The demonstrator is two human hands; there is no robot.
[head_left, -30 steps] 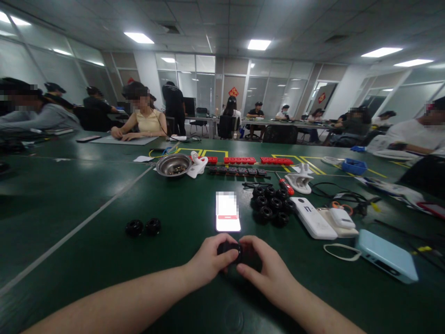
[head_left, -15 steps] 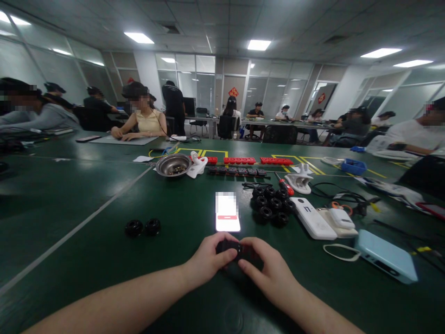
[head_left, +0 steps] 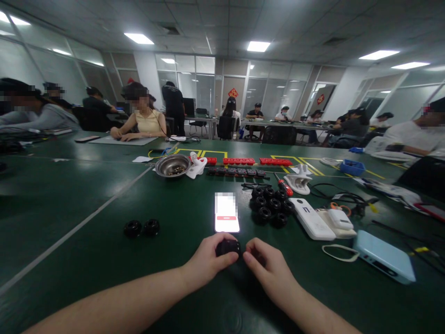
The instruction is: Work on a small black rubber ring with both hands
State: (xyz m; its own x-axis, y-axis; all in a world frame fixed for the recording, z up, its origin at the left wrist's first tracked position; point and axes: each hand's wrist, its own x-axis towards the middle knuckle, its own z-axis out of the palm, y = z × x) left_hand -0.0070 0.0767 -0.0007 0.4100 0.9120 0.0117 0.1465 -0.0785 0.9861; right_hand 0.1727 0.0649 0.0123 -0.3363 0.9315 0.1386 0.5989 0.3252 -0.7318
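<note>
My left hand (head_left: 207,255) is closed around a black wheel-like piece (head_left: 227,248), thumb along its near side. Just to its right is my right hand (head_left: 266,262), thumb and forefinger brought together in a pinch and apart from the piece. Whatever lies between those fingertips, if anything, is too small to make out. Beyond both hands a lit phone (head_left: 227,222) lies on the green table. Two similar black wheel-like pieces (head_left: 152,227) sit to the left, and a cluster of several more (head_left: 274,204) is at the right, past the phone.
A metal bowl (head_left: 173,166) with small brass-coloured parts stands at the far left. Red trays (head_left: 238,161) and a dark strip of parts (head_left: 238,172) lie behind. To the right are a screwdriver (head_left: 285,187), a white power bank (head_left: 311,220), a light-blue box (head_left: 384,256) and cables.
My right hand has drawn a little to the right, away from the black piece, and its fingertips have come together. My left hand keeps hold of the piece.
</note>
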